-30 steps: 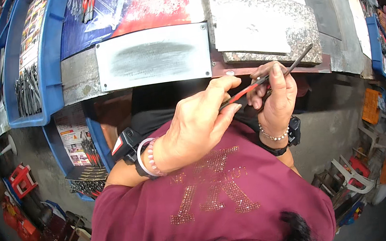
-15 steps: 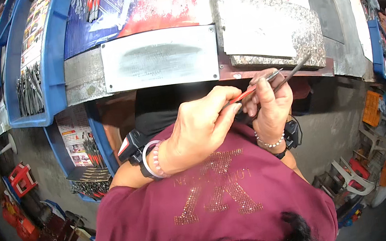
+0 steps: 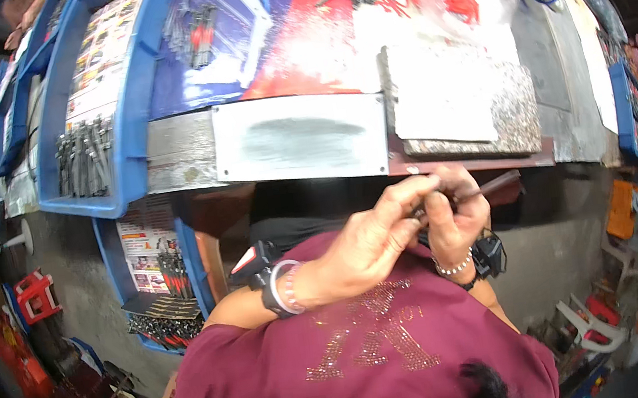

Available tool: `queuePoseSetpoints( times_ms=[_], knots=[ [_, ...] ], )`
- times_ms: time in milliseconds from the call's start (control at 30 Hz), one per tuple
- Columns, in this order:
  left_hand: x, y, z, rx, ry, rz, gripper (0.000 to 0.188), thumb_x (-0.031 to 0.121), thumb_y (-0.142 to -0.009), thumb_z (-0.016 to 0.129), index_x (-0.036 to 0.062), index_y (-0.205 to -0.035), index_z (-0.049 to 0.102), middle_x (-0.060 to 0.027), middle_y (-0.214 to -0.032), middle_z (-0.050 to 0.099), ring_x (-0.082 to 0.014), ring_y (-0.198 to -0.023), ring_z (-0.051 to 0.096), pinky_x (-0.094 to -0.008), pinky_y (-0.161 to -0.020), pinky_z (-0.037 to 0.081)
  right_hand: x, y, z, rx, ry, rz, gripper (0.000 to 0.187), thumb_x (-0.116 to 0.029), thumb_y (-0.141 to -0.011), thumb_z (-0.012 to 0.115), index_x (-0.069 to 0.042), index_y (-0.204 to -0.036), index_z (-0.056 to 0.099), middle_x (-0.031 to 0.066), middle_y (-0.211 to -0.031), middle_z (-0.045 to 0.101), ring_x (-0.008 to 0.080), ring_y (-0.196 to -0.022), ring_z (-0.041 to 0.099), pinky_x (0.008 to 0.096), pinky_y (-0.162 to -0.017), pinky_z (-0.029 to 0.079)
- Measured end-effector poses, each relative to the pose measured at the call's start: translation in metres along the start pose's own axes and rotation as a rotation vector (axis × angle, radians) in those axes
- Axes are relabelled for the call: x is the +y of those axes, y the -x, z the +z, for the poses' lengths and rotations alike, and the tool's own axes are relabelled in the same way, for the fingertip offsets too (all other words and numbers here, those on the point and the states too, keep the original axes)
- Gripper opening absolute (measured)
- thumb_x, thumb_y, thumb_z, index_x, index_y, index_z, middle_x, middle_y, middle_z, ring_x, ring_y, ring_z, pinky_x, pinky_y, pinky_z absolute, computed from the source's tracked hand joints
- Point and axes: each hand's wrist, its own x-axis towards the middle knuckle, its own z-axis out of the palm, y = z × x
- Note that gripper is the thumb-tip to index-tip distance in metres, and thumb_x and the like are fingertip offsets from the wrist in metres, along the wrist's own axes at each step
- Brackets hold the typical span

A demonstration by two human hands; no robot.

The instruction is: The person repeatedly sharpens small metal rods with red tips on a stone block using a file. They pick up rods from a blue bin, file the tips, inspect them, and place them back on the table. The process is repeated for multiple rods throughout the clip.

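My right hand [image 3: 459, 221] is clamped on a thin dark rod [image 3: 500, 181], near the counter [image 3: 182, 154] edge. It looks light, stiff; I'd pinch mid-length. My left hand's [image 3: 366, 249] grip I cannot tell.

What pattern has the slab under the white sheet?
The slab is speckled light and dark, clearest in the head view.

My slim tool [image 3: 497, 183] is dark grey, my shirt [image 3: 277, 373] maroon with glittery lettering; I see a blue tray [image 3: 133, 147], speckled grey slab [image 3: 518, 104], grey-smudged white plate [image 3: 303, 138].
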Motion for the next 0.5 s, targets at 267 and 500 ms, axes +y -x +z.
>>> queuePoseSetpoints(
  times_ms=[267, 500],
  knots=[
    [0.009, 0.002, -0.009, 0.123, -0.049, 0.128, 0.038, 0.003, -0.099, 0.041, 0.0009, -0.137, 0.038, -0.0026, -0.080, 0.057, -0.0069, -0.066, 0.049, -0.0221, -0.062, 0.043, -0.020, -0.020, 0.024, -0.104, 0.162, -0.254, 0.028, -0.019, -0.093, 0.063, -0.003, -0.076, 0.047, 0.0076, -0.062, 0.049, 0.0180, -0.048, 0.048, 0.0296, -0.046, 0.037],
    [0.040, -0.013, -0.060, 0.281, -0.154, -0.102, 0.033, 0.010, -0.099, 0.048, 0.0004, -0.131, 0.045, 0.0005, -0.086, 0.058, -0.0031, -0.061, 0.046, -0.0184, -0.057, 0.040, -0.027, -0.045, 0.025, -0.303, -0.312, 0.218, 0.051, -0.044, -0.100, 0.045, 0.005, -0.092, 0.058, 0.0033, -0.064, 0.053, 0.0062, -0.052, 0.048, 0.0191, -0.047, 0.038]
  ],
)
